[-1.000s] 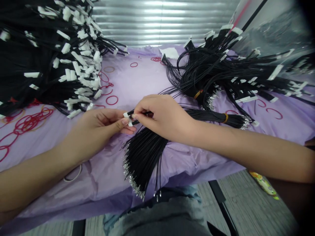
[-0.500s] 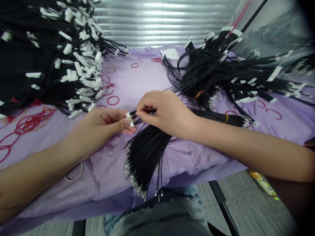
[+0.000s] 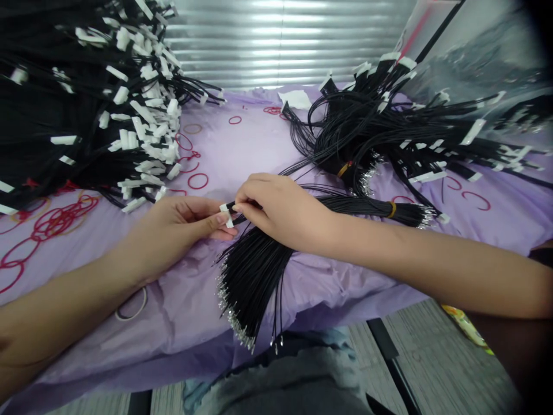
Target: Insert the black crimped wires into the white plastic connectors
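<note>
1. Your left hand [image 3: 184, 222] is clamped on one small white plastic connector [image 3: 228, 221], held above the purple-covered worktop [image 3: 254, 141]; your thumb hides part of it.
2. Your right hand [image 3: 287, 213] pinches a thin black wire [image 3: 230, 205] right beside the connector; you cannot tell where its end sits.
3. One fan of black wires with silver metal tips [image 3: 257, 265] passes under your right hand, which covers its middle; the strands are too dense to count.
4. Two yellow bands show, each around a black bundle at right: one upper [image 3: 344, 169], one lower [image 3: 393, 208].
5. The left heap of black cables with white connectors [image 3: 86, 124] is cut off by the frame edge.
</note>
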`<state>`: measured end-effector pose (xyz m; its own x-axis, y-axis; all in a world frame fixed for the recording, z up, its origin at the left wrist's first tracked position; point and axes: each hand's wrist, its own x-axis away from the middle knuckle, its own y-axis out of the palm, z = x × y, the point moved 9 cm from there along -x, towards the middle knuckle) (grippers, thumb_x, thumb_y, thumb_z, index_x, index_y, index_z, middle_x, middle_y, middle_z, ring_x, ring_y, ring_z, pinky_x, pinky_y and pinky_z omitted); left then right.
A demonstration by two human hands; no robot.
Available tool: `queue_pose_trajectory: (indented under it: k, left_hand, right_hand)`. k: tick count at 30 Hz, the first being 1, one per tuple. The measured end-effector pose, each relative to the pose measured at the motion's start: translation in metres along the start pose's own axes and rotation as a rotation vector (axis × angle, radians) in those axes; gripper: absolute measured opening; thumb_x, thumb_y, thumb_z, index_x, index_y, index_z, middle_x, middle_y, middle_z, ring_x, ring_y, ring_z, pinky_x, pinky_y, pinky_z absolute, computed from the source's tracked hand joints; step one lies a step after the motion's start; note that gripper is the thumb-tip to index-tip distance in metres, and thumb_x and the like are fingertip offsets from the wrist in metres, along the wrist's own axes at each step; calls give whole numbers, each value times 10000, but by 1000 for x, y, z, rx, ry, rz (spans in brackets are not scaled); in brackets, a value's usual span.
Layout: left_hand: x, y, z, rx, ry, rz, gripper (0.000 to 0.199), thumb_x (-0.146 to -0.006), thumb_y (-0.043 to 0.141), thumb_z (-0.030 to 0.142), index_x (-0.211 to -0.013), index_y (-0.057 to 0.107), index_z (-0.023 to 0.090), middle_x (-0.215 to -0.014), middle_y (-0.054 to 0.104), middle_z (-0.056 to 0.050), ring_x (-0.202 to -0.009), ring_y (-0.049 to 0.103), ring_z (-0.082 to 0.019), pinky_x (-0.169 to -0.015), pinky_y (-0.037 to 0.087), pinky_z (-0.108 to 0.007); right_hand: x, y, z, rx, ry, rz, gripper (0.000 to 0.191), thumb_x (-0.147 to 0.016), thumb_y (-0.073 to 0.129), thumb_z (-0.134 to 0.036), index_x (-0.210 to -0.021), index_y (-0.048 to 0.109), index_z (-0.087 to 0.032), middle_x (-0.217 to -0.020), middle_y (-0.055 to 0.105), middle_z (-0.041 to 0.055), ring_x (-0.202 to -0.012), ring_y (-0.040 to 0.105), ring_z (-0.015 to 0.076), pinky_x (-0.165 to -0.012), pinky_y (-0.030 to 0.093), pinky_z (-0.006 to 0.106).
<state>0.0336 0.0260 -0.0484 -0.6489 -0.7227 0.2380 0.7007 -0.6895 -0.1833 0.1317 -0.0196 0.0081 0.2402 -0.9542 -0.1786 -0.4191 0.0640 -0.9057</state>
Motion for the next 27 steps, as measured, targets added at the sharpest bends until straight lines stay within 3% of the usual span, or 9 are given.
queue_pose_trajectory:
  k: [6, 10, 15, 21, 27]
  left_hand:
    - [-1, 2, 1, 81, 23, -72, 167, -766, 732, 333, -843, 773, 190, -834, 763, -46, -754, 724, -130, -783, 583, -187]
    - [-3, 1, 3, 223, 7, -79, 142, -668, 814, 305, -717, 780, 176, -716, 744, -46, -649, 714, -137, -669, 603, -184]
    - [-6, -5, -3, 272, -34, -13, 145, -596, 857, 217, -711, 779, 176, -686, 737, -24, -609, 698, -117, -626, 598, -167]
    - [-5, -5, 1, 236, 3, 4, 168, -558, 878, 236, -618, 752, 143, -617, 720, -35, -567, 688, -117, -609, 592, -160]
    - [-1, -4, 5, 361, 14, 44, 191, -583, 868, 250, -693, 749, 149, -689, 725, -14, -630, 693, -118, -668, 614, -212]
  right_hand:
    - [2, -10, 10, -193, -37, 11, 183, -879, 545, -218, -856, 677, -94, -835, 652, 32, -754, 512, 78, -740, 346, 225]
    - [3, -14, 9, -388, -106, 31, 187, -875, 540, -224, -870, 672, -92, -798, 652, 4, -723, 518, 53, -715, 369, 200]
    - [4, -10, 3, -324, -112, 48, 189, -886, 502, -168, -831, 670, -103, -816, 647, 19, -777, 530, 71, -746, 373, 210]
    - [5, 0, -3, -228, -66, 70, 224, -880, 455, -133, -793, 657, -91, -796, 619, 40, -741, 507, 91, -721, 353, 227]
    - [0, -8, 2, -242, -120, 115, 217, -897, 483, -186, -864, 681, -103, -808, 641, 31, -763, 525, 88, -738, 345, 214]
